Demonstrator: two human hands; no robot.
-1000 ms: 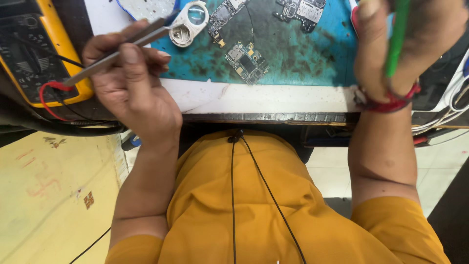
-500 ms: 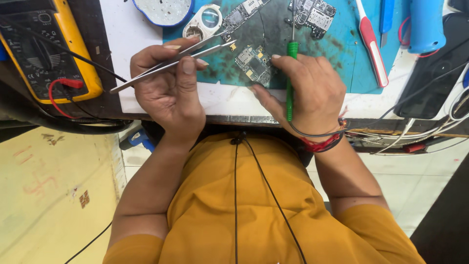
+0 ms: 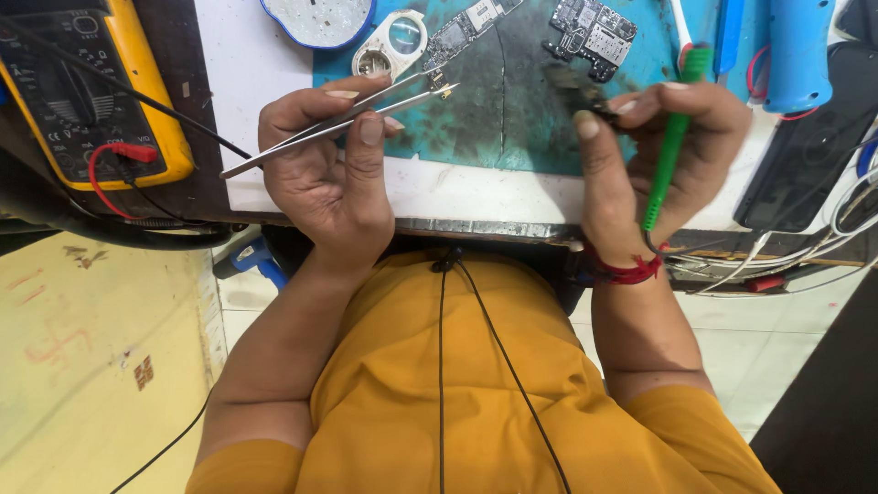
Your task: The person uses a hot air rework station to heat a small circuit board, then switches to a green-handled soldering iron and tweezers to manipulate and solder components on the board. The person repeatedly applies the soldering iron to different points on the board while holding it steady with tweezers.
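Though blurred, circuit board (image 3: 574, 90) beside multimeter (image 3: 87, 87)

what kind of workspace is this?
Most likely a phone or small-electronics repair bench: bare circuit boards on a stained teal work mat, a yellow multimeter with leads, and metal tweezers in the left hand.

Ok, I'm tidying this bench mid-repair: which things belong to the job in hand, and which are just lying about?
In hand:
- tweezers, in the left hand
- small board and green tool, in the right hand

Lying about:
- multimeter
- loupe
- loose boards
- blue tool
- white dish
- dark phone
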